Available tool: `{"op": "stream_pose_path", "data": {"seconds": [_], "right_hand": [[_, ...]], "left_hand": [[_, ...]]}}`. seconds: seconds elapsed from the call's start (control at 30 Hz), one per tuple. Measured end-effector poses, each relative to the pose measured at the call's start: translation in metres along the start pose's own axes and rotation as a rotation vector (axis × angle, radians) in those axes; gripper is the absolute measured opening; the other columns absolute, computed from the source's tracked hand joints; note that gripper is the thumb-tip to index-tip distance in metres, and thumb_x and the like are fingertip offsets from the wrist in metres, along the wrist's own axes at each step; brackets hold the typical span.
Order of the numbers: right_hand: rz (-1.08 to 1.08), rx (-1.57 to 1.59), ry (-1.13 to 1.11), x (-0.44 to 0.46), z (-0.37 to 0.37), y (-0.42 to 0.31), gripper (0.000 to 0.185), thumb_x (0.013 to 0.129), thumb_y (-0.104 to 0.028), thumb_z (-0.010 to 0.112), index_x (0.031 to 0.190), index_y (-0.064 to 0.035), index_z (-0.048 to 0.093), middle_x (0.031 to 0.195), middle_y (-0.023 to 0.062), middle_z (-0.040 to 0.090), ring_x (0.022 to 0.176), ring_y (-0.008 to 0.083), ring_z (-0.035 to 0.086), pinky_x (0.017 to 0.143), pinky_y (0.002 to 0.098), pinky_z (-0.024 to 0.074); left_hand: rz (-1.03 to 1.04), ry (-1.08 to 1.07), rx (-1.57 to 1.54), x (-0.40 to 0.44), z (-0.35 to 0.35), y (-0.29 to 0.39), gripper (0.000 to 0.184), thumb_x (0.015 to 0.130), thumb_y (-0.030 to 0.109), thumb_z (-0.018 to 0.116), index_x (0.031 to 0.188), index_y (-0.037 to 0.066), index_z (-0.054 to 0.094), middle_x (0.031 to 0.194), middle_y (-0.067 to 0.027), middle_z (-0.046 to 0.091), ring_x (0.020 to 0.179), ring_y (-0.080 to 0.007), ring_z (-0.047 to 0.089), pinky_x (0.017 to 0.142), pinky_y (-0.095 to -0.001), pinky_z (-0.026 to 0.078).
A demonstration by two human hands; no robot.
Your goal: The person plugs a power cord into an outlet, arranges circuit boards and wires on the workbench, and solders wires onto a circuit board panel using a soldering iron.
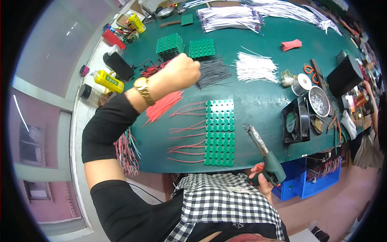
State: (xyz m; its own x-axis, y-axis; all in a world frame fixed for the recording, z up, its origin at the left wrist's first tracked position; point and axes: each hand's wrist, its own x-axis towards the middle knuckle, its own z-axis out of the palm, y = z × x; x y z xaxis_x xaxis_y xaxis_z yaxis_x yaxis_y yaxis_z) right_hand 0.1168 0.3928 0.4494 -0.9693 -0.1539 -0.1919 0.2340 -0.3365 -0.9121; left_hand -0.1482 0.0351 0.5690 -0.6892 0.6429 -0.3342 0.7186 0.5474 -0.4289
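Note:
My left hand (pixel 183 71), with a gold watch above it, reaches over the table. Its fingers are curled closed beside a pile of black wires (pixel 216 71); whatever they may hold is hidden. My right hand (pixel 264 181) grips a green soldering gun (pixel 273 167) near the table's front edge, its metal tip pointing up and left. Between the hands lies a panel of small green circuit boards (pixel 219 133), with several thin red wires (pixel 186 153) sticking out from its left side. Loose red wires (pixel 164 107) lie under my left forearm.
Behind are a stack of green boards (pixel 169 43), a single board panel (pixel 202 47) and white wires (pixel 256 67). At right stand a black fan (pixel 295 121), a solder spool (pixel 301 84) and a metal bowl (pixel 319 101). Yellow bottles (pixel 108 82) line the left sill.

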Motion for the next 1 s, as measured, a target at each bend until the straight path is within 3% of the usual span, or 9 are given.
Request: {"op": "stream_pose_path", "data": {"seconds": [0.23,0.3,0.4,0.57,0.7,0.8,0.83,0.97,1.0], "right_hand": [[-0.040,-0.063,-0.022,-0.004,0.011,-0.011,0.042,0.085,-0.019,0.060,0.121,0.0012,0.051,0.100,0.0155,0.059,0.078,0.0194,0.059,0.072,0.0333,0.0504],[-0.044,-0.133,-0.014,-0.005,0.009,-0.012,0.050,0.085,-0.028,0.063,0.121,0.0031,0.048,0.097,0.0161,0.059,0.076,0.0178,0.060,0.069,0.0298,0.0501],[-0.054,-0.093,-0.005,-0.004,0.009,-0.014,0.043,0.085,-0.021,0.062,0.120,0.0013,0.052,0.099,0.0150,0.059,0.078,0.0193,0.059,0.072,0.0332,0.0500],[-0.059,-0.057,0.037,0.008,0.018,-0.013,0.039,0.085,-0.019,0.059,0.118,0.0009,0.053,0.096,0.0154,0.060,0.074,0.0190,0.060,0.070,0.0315,0.0500],[-0.013,-0.008,0.078,0.026,0.031,-0.020,0.042,0.083,-0.020,0.061,0.116,0.0044,0.051,0.089,0.0215,0.059,0.064,0.0206,0.060,0.061,0.0285,0.0507],[0.037,0.116,0.109,0.044,0.042,-0.024,0.036,0.085,-0.016,0.056,0.113,0.0057,0.050,0.085,0.0199,0.061,0.062,0.0215,0.060,0.061,0.0296,0.0497],[0.083,0.183,0.111,0.050,0.045,-0.027,0.037,0.085,-0.015,0.055,0.115,0.0051,0.047,0.086,0.0196,0.060,0.061,0.0210,0.059,0.060,0.0293,0.0499],[0.135,0.367,0.007,0.069,0.057,-0.034,0.040,0.085,-0.013,0.054,0.119,0.0039,0.044,0.092,0.0191,0.058,0.062,0.0208,0.061,0.060,0.0300,0.0507],[0.118,0.296,0.006,0.073,0.061,-0.035,0.040,0.085,-0.013,0.055,0.120,0.0039,0.044,0.092,0.0188,0.058,0.063,0.0210,0.061,0.061,0.0299,0.0507]], "left_hand": [[0.161,-0.209,0.230,0.038,0.070,0.089,0.025,0.085,0.024,0.056,0.093,0.008,0.073,0.090,-0.0103,0.071,0.081,-0.0276,0.067,0.073,-0.0516,0.047],[0.050,-0.138,0.134,0.037,0.068,0.080,0.025,0.085,0.024,0.055,0.092,0.008,0.073,0.090,-0.0099,0.071,0.082,-0.0271,0.067,0.074,-0.0515,0.048],[-0.190,0.027,-0.005,0.022,0.063,0.067,0.014,0.084,0.019,0.054,0.081,0.011,0.065,0.082,-0.0086,0.068,0.076,-0.0228,0.066,0.071,-0.0444,0.047],[-0.193,0.070,-0.302,0.019,0.091,0.076,0.014,0.081,0.015,0.053,0.074,0.007,0.062,0.061,-0.0092,0.064,0.059,-0.0270,0.066,0.049,-0.0398,0.048],[-0.418,0.119,-0.641,0.005,0.067,0.057,0.013,0.089,0.011,0.048,0.087,0.003,0.058,0.083,-0.0174,0.067,0.077,-0.0361,0.065,0.066,-0.0419,0.052],[-0.429,0.421,-1.235,-0.009,0.065,0.065,0.014,0.093,0.013,0.051,0.094,0.004,0.061,0.075,-0.0150,0.064,0.074,-0.0322,0.064,0.065,-0.0421,0.049],[-0.342,0.573,-1.352,-0.007,0.075,0.071,0.016,0.096,0.015,0.052,0.102,0.004,0.062,0.067,-0.0075,0.056,0.064,-0.0194,0.057,0.059,-0.0359,0.045],[-0.439,0.245,-1.758,-0.013,0.082,0.093,0.018,0.098,0.012,0.049,0.106,0.006,0.063,0.066,0.0031,0.047,0.060,-0.0052,0.043,0.055,-0.0233,0.040],[-0.468,0.262,-1.695,-0.012,0.087,0.096,0.018,0.098,0.013,0.050,0.107,0.006,0.063,0.065,0.0007,0.050,0.059,-0.0073,0.046,0.055,-0.0258,0.042]]}}
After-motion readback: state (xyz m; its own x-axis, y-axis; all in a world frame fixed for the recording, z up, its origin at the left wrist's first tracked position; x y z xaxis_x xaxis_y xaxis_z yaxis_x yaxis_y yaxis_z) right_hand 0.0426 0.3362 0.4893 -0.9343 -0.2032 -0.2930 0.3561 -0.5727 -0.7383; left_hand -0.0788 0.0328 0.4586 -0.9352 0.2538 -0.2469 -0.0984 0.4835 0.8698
